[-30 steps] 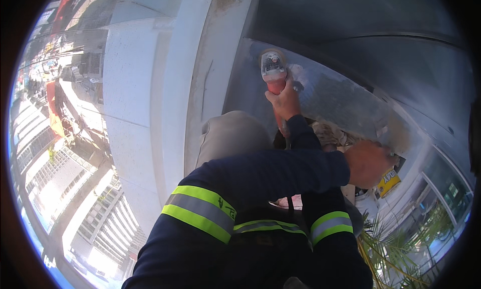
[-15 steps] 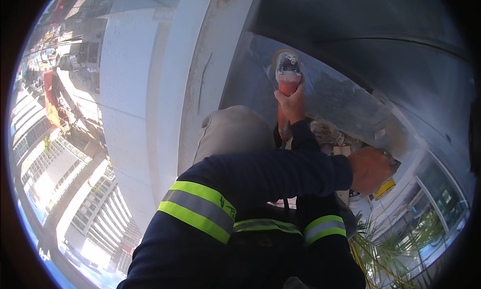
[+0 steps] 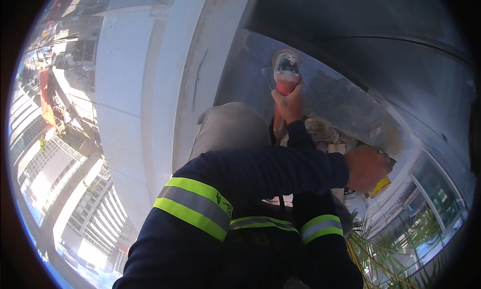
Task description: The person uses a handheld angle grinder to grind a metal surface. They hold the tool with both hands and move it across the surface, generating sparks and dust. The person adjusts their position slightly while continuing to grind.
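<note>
Just shifted grinder [image 3: 286, 75] twd 3 o'clock, so farther along panel [image 3: 333, 88]; gripped in R hand [image 3: 291, 104], can't tell re L hand [image 3: 369, 169].

A red angle grinder [image 3: 286, 87] is showing against a patchy grey surface [image 3: 333, 96].
Its dusty, pale head [image 3: 286, 73] is pointing toward the view's top, partly covering a tan disc [image 3: 275, 58]; its body is running downward.

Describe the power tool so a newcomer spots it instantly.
From the long pale ledge, go right to the grey surface. There the right hand grips the angle grinder. Its orange-red body and whitish head set it apart from the navy sleeve below.
</note>
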Demonstrator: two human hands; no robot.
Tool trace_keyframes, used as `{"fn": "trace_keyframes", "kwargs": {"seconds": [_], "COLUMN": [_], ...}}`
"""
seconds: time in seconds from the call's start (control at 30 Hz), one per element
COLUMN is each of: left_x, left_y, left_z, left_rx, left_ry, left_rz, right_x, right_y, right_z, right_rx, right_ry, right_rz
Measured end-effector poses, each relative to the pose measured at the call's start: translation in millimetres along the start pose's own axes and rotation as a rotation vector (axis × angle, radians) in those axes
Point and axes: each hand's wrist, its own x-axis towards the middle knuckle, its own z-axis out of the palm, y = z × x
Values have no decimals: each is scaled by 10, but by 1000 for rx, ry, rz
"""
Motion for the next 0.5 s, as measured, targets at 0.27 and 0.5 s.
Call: {"fn": "trace_keyframes", "kwargs": {"seconds": [0.27, 0.5], "left_x": [-2, 14], "left_y": [9, -37], "left_z": [-40, 45], "left_rx": [-15, -59], "left_ry": [-38, -5], "left_rz": [-36, -18], "right_x": [-78, -161], "right_y": [201, 195], "right_z": [-13, -167], "right_rx": [-19, 17], "right_ry": [-155, -238], "right_rz": [-22, 46]}}
